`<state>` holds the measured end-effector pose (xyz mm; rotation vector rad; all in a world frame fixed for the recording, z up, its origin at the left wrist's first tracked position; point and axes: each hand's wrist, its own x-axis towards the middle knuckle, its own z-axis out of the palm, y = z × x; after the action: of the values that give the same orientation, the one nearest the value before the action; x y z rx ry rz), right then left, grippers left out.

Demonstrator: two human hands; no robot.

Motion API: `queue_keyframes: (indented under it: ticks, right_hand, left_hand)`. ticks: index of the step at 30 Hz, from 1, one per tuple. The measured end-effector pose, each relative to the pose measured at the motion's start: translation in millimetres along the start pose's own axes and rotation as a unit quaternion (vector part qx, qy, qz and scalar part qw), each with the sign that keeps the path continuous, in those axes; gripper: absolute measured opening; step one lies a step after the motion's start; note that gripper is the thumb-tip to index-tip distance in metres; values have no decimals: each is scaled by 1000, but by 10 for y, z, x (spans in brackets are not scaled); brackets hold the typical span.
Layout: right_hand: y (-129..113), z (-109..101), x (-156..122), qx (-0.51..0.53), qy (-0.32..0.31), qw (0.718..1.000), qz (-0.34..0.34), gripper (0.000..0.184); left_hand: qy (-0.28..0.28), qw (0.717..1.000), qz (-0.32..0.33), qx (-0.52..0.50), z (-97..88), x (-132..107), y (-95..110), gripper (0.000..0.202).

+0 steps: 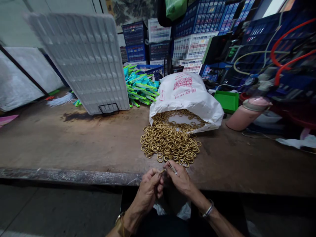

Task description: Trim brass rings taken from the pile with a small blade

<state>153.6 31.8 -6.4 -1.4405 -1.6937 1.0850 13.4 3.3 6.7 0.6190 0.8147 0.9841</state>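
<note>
At the table's front edge, my left hand (151,186) pinches a small gold-coloured ring (162,171) between thumb and fingers. Close beside it on the right, my right hand (179,177) is closed around a thin, pale, metallic-looking tool (173,169); its exact kind cannot be made out. The fingertips of both hands nearly meet at the ring. Just beyond them lies a heap of gold-coloured rings (170,143). It spills from the mouth of a white woven sack (187,95) printed in red, with more rings inside.
A ribbed white plastic panel (81,62) stands upright on the brown table (61,141) at left, against a small black wire stand (109,109). Green and turquoise plastic pieces (142,86) are piled behind. At right are a pink bottle (248,113), a green tray (227,101) and red hoses (274,52).
</note>
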Motion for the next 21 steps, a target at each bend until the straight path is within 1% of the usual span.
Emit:
queue_keyframes:
  ticks: [2,4,7,10,15,19,21]
  right_hand:
    - [33,21,-34,-65,-6,998,-24,16]
    - [34,40,-83,-132,-27,990,-48,14]
    - [-27,57,-148,-215,-46,973,-66,21]
    - [-100,66,-172,-260,-60,961,-69,24]
    - [-101,117,-150,-335,-40,941,-31,27]
    - [-43,129,-110,-364,-22,931,-19,26]
    - [-15,111,-76,-371,-2,929,-16,23]
  left_hand:
    - [7,1000,14,1,4,5,2,27]
    - [17,1000,22,9,3,12,-2,28]
    - [36,998,33,35,-5,12,-16,29]
    - [49,996,37,67,-19,9,-31,29]
    - [66,994,34,77,-42,16,-47,27]
    - [56,996,36,54,-46,-65,-42,27]
    - [38,998,32,32,-57,-135,-31,25]
